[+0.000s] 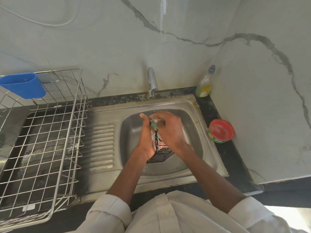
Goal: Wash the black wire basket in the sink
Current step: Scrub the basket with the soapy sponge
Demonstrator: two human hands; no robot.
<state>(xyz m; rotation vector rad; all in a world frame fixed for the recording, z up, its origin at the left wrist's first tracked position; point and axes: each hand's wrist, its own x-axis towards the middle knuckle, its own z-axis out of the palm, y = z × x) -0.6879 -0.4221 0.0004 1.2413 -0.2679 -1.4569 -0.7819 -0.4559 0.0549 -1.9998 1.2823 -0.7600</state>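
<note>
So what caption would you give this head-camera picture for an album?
Over the steel sink, the left hand holds a black wire basket while the right hand scrubs it with a green scrubber.

Mostly hidden between both palms: black wire basket (pixel 162 154), only its lower corner showing. Green scrubber (pixel 154 125) largely covered by right hand (pixel 170 132). Dish rack (pixel 42 140) cut off at left edge. Bottle (pixel 204 84) label too small to read.

Cream shirt (pixel 176 214), rolled-up sleeves (pixel 109 211)
</note>
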